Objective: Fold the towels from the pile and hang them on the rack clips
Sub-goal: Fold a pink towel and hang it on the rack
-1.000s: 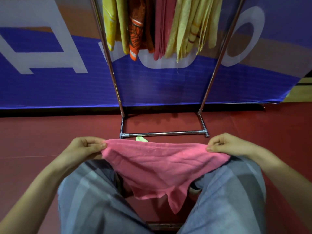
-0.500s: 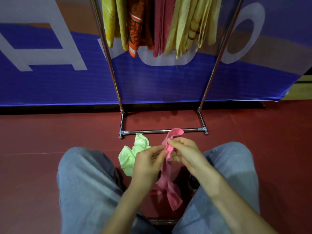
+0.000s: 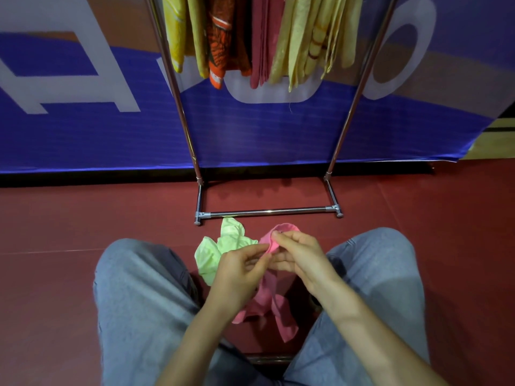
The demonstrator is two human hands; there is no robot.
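A pink towel [image 3: 269, 300] hangs folded between my knees, its top edge pinched together at the middle. My left hand [image 3: 239, 270] and my right hand [image 3: 298, 254] both grip that top edge, fingers touching. A light green towel [image 3: 220, 249] lies crumpled on the red floor just left of my hands. The metal rack [image 3: 267, 211] stands in front of me. Several towels hang from its top: yellow [image 3: 178, 32], orange patterned [image 3: 220, 43], dark pink [image 3: 260, 40] and pale yellow [image 3: 315, 37]. The clips are out of view.
I sit with grey-trousered legs [image 3: 139, 296] spread on a dark red floor [image 3: 69, 218]. A blue banner wall [image 3: 83, 135] with white letters stands right behind the rack. A low metal bar [image 3: 267, 358] shows under my legs.
One second ago my hands held the pink towel spread wide. They came together at the middle, folding it in half, and it now hangs narrow. The green towel has come into sight.
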